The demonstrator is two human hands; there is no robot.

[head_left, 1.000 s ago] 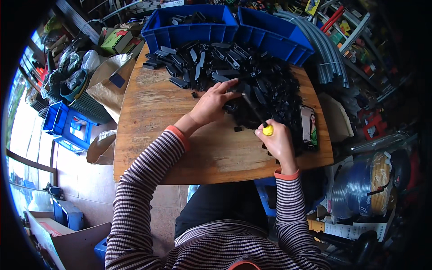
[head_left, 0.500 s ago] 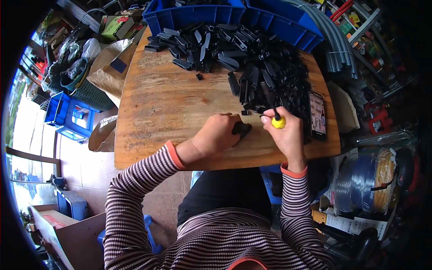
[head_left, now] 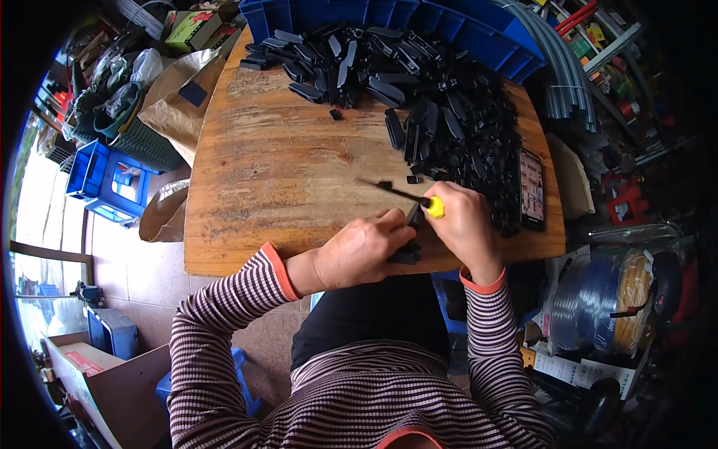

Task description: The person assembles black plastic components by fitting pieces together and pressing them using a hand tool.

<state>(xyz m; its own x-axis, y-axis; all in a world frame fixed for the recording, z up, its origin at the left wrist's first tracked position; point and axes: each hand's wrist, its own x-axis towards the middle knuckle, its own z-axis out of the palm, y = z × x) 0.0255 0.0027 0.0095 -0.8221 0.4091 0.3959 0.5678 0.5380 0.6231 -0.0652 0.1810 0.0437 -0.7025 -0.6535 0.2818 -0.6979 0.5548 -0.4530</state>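
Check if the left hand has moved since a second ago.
Yes: toward the person. Judged against the wooden table, the left hand has gone from the pile of black parts to beside the table's near edge.

- Left edge: bright daylight in framed window panes
- Lower left: tiled floor, paler near the panes
- Centre: worn wooden desk
- Upper right: cluttered metal shelving

heaped black parts, blue bins and bundled tubing suggest a workshop.
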